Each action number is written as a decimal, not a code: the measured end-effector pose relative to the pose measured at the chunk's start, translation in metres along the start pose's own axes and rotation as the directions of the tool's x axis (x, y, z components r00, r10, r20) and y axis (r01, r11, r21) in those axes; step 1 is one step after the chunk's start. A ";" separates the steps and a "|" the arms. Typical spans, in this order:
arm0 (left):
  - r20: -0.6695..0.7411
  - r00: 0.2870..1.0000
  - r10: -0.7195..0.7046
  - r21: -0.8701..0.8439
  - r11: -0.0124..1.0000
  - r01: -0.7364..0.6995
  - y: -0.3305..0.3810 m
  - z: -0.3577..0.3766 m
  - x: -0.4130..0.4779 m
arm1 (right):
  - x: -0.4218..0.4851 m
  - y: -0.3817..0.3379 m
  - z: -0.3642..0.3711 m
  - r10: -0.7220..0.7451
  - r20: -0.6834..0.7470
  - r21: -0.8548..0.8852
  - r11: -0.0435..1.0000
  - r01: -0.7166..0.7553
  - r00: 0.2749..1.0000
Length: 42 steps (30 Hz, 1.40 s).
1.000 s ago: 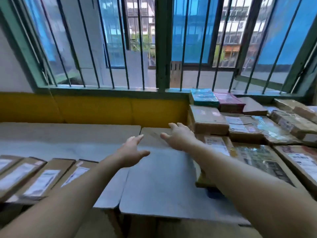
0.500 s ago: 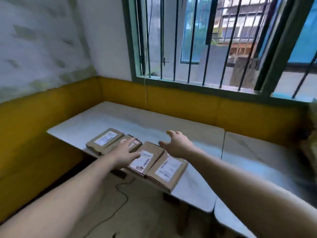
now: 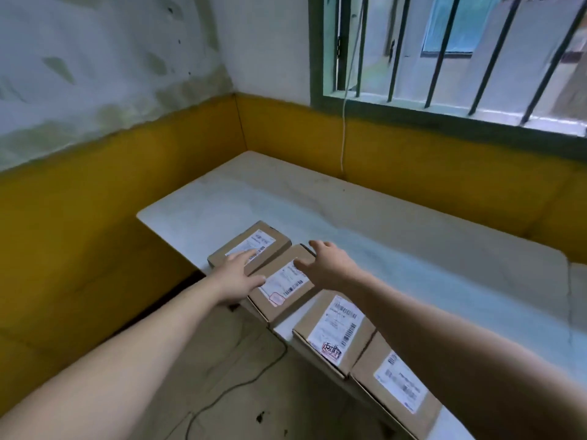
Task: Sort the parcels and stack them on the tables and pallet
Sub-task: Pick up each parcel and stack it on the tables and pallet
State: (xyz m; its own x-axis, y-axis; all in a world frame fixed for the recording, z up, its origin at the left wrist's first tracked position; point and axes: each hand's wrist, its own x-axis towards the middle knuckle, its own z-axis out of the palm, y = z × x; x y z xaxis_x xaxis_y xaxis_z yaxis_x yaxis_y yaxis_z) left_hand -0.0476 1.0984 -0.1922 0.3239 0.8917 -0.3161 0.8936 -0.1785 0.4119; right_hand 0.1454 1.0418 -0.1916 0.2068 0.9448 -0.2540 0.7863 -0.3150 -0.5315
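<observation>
Left hand [image 3: 236,276] and right hand [image 3: 330,265] both open over the box [image 3: 282,290] on the table's [image 3: 349,217] near edge; clumsy nudge probably knocks it off.

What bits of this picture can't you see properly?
Head view only:
Labels: print too blurred to read.
Nearest parcel: right side hidden behind the right arm.
Table: right end cut off by the picture edge.
Right hand: cannot tell if it touches the parcel below.
</observation>
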 end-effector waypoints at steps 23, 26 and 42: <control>0.437 0.876 0.203 0.140 0.947 -0.289 -0.150 -0.019 0.235 | 0.182 -0.089 0.127 0.476 -0.021 -0.294 0.838 -0.460 0.879; 0.482 0.837 0.258 0.016 0.953 -0.303 -0.159 -0.020 0.239 | 0.191 -0.101 0.141 0.517 -0.003 -0.264 0.825 -0.500 0.856; 0.162 0.876 0.454 -0.373 0.850 -0.372 -0.089 -0.087 0.160 | 0.129 -0.120 0.073 0.453 -0.404 0.568 0.805 -0.170 0.795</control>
State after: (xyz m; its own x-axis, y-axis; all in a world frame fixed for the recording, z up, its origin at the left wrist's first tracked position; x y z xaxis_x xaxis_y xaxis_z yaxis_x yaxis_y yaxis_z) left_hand -0.1026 1.2937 -0.2051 0.7396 0.6332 -0.2282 0.5236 -0.3283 0.7861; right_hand 0.0356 1.1950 -0.2195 0.7560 0.6442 -0.1162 0.2672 -0.4657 -0.8436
